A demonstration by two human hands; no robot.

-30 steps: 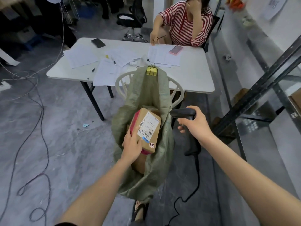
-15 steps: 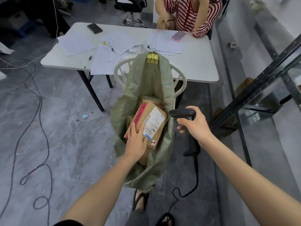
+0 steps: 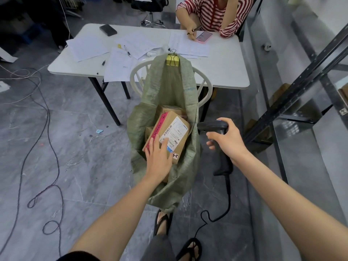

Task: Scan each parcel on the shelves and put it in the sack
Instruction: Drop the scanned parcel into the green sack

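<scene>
A brown cardboard parcel with a white label and red tape lies in the mouth of the green woven sack, on top of other brown boxes. My left hand rests flat on the parcel's near end with straight fingers. My right hand grips a black corded barcode scanner just right of the sack, its head pointing left. The sack's top hangs from a white chair back by a yellow binder clip.
A white table with papers, pens and phones stands behind the sack, and a person in a striped top sits at it. Dark metal shelving runs along the right. Loose cables lie on the grey floor at left. My sandalled feet are below.
The parcel has gone down from upright into the sack and now lies flat on the other boxes. My left hand has shifted from gripping it to lying on top. The scanner hand barely moved.
</scene>
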